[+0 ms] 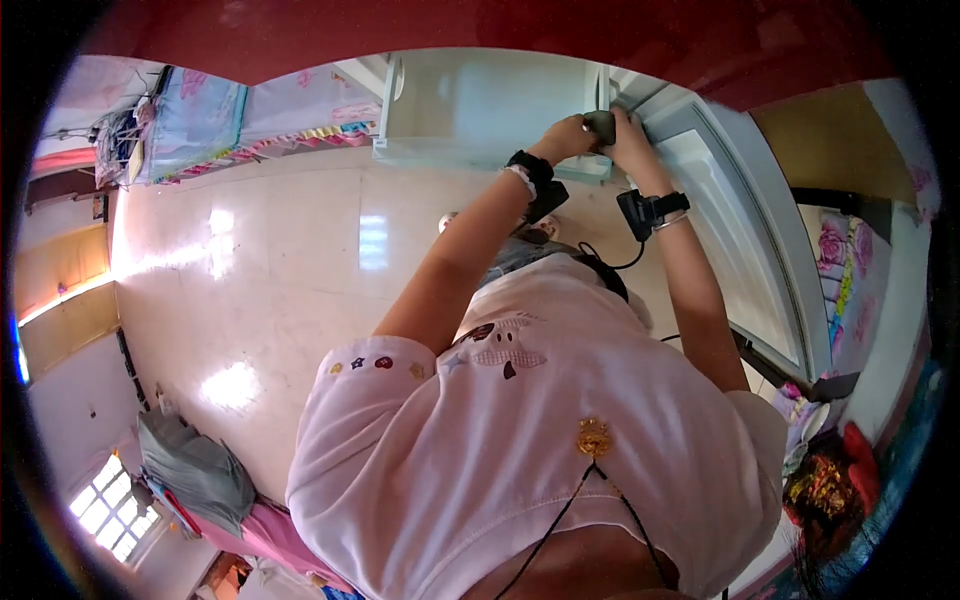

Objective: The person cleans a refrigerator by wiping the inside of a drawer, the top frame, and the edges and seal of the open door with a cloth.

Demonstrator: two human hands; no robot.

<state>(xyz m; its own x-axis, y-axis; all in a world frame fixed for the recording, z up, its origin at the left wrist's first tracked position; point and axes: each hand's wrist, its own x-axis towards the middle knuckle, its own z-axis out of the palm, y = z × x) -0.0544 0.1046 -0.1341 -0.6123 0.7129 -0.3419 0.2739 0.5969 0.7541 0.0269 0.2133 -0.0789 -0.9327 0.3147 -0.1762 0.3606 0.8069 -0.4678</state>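
My left hand point(566, 138) and my right hand point(629, 142) meet at the right side of a clear drawer point(485, 152). Between them is a small dark grey-green item point(600, 127), too small to identify. The fingers of both hands are closed on it, though the fingertips are partly hidden. The drawer is pulled out and has a pale, see-through front. Just right of my right hand stands an open white door point(715, 185) with a grey seal, apparently of a fridge or freezer.
A red surface point(450, 25) spans the top. Below the drawer lies a glossy tiled floor point(290, 270). Pink and floral fabric point(290, 105) is at the upper left. Grey cloth point(195, 460) hangs at the lower left. A cable runs near my right wrist.
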